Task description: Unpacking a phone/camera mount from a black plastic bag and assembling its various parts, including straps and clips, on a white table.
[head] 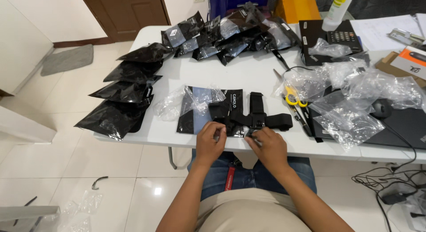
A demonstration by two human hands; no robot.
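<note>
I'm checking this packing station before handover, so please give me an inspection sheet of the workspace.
Surface: white table, crowded on the far and right sides.
Job's things: black strap harness lying partly on a black packet at the near edge.
Clutter: row of black bags on the left, pile of packets at the back, crumpled clear bags, scissors, bottle, desk phone.
Grippers: left hand and right hand both on the harness, fingers bent at its straps.
Cables: black cables hanging off the right side to the floor.
Surroundings: tiled floor, grey mat, brown door.
</note>
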